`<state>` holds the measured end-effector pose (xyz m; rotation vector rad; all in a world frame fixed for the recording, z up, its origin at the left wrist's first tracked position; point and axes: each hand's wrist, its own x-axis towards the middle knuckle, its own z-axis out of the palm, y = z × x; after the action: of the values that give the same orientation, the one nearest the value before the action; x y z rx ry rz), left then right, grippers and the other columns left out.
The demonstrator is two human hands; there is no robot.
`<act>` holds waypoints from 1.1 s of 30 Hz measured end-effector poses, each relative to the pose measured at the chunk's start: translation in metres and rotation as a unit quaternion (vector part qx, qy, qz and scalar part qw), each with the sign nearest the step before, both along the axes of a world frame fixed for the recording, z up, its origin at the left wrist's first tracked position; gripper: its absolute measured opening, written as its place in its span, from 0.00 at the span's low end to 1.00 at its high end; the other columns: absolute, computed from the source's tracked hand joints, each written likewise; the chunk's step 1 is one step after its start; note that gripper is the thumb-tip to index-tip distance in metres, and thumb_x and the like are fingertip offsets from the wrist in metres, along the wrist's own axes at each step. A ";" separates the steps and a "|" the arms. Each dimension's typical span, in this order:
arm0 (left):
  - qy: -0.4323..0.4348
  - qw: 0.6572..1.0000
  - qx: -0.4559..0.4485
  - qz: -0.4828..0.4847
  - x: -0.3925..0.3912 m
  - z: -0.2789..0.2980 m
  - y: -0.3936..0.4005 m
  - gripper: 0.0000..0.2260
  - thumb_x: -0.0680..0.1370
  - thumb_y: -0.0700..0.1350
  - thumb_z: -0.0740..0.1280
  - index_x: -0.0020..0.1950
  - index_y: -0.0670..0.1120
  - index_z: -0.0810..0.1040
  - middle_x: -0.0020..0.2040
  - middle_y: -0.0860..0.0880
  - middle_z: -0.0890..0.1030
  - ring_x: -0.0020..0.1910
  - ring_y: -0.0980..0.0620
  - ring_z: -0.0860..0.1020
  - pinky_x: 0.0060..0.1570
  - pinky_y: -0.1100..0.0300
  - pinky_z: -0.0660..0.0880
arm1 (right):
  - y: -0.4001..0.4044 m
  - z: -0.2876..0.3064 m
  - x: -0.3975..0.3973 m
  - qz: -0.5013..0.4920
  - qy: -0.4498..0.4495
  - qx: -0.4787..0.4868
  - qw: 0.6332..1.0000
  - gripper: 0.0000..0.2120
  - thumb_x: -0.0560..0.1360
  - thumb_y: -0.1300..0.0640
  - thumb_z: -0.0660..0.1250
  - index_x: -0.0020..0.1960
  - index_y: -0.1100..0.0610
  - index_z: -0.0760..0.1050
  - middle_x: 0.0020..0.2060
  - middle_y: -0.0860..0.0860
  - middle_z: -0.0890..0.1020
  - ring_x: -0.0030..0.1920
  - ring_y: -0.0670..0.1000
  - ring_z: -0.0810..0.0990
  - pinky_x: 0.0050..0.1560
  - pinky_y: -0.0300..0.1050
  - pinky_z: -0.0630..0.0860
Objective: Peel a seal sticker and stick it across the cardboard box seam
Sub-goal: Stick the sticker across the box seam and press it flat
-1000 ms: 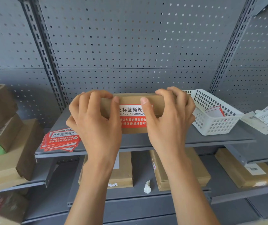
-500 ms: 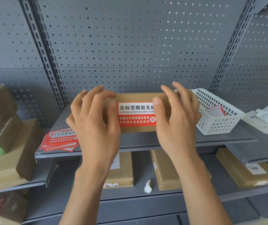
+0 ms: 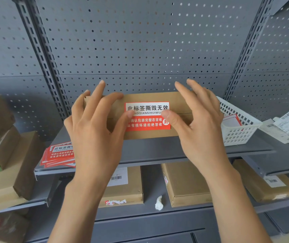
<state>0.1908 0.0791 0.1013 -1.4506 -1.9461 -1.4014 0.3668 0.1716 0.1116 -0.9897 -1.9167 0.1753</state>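
Two thumbs press the seal sticker (image 3: 148,116) lying across the cardboard box (image 3: 157,97) seam — left hand (image 3: 94,130) and right hand (image 3: 199,123) spread, each grip released.

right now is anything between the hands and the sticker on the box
Nothing visible. The seal sticker already lies across the seam of the cardboard box, and both thumbs rest at its side edges: left hand at its left edge, right hand at its right edge. Fingers are spread, gripping nothing.
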 end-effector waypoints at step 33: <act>0.080 0.993 -0.015 -0.083 -0.030 0.007 -0.011 0.27 0.73 0.57 0.72 0.70 0.51 0.78 0.78 0.48 0.69 0.80 0.42 0.64 0.68 0.47 0.60 | 0.000 0.016 0.020 0.095 -0.014 -0.077 0.992 0.38 0.70 0.41 0.73 0.77 0.40 0.65 0.80 0.39 0.60 0.81 0.47 0.53 0.79 0.60 0.52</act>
<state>0.1609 0.0685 0.1081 -1.7172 -1.7912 -1.2833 0.3871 0.1718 0.1277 -0.9141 -2.0466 0.4271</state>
